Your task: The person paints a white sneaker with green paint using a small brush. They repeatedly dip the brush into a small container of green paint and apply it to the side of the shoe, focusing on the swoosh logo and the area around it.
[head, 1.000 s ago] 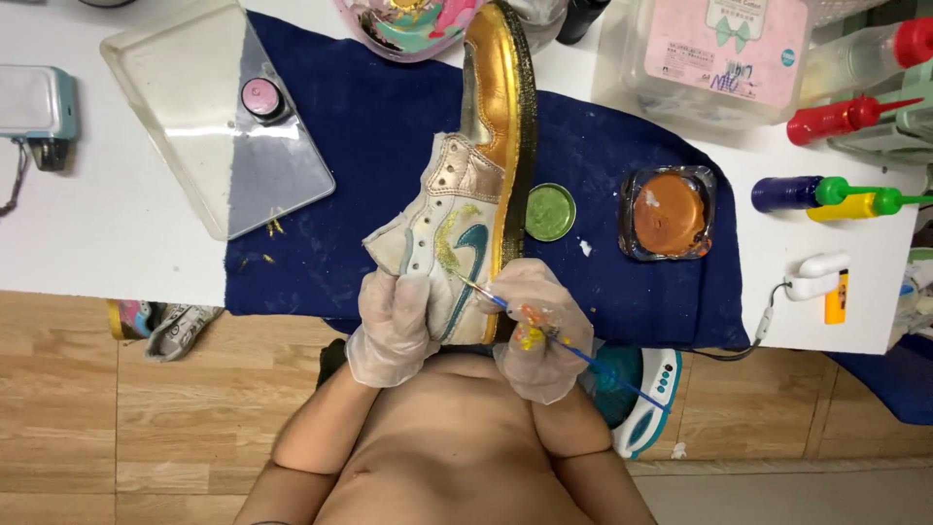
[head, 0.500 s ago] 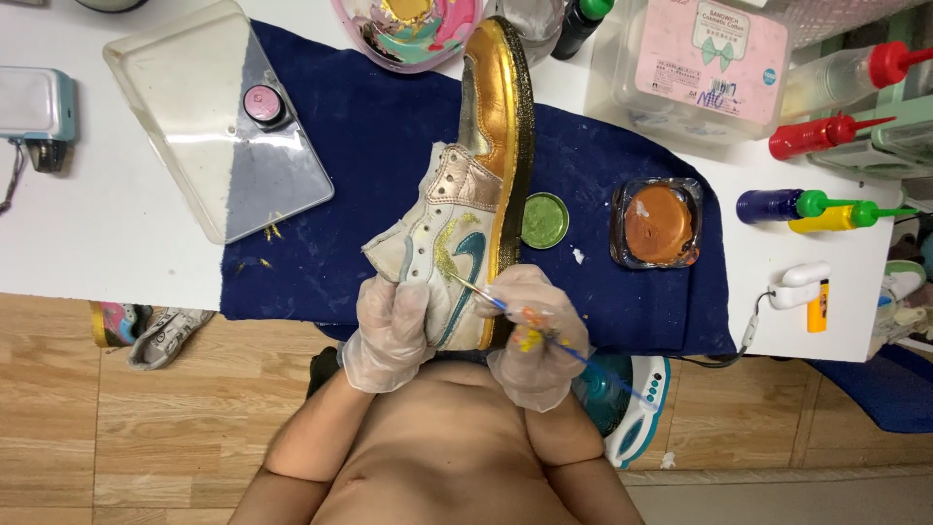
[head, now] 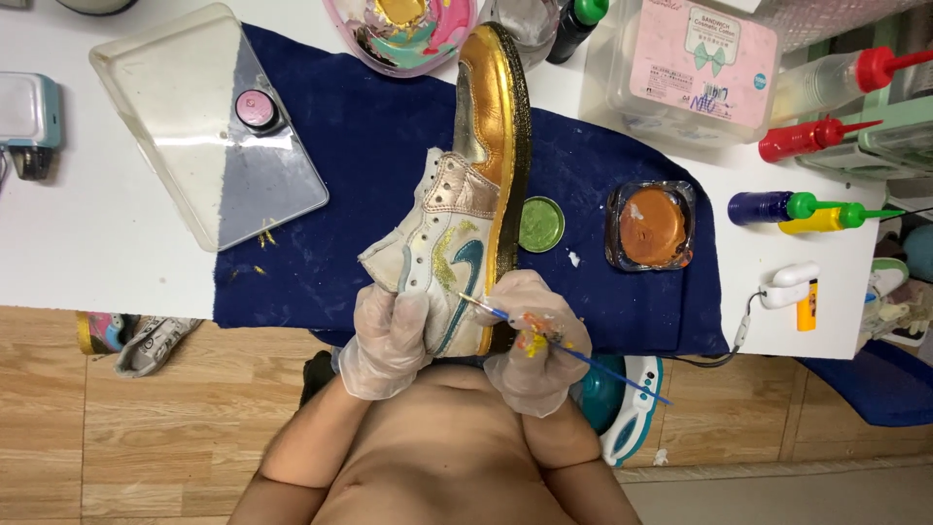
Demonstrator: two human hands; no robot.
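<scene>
A sneaker (head: 473, 204) painted gold, white and teal lies on its side over a dark blue cloth (head: 389, 165), sole to the right. My left hand (head: 389, 335), in a clear glove, grips the heel end of the sneaker. My right hand (head: 536, 340), also gloved and smeared with yellow and orange paint, holds a thin blue paintbrush (head: 559, 347). The brush tip touches the white side panel near the heel, just below the teal stripe.
A green paint lid (head: 540, 224) and an orange paint tub (head: 651, 226) sit right of the sneaker. A pink palette bowl (head: 403, 34), a clear tray (head: 204, 126) with a small pink jar (head: 258, 109), squeeze bottles (head: 807, 206) and a cotton box (head: 695, 63) surround the cloth.
The view has shifted slightly. Both hands stay on the sneaker's heel, and the brush tip has moved only a little along the side panel.
</scene>
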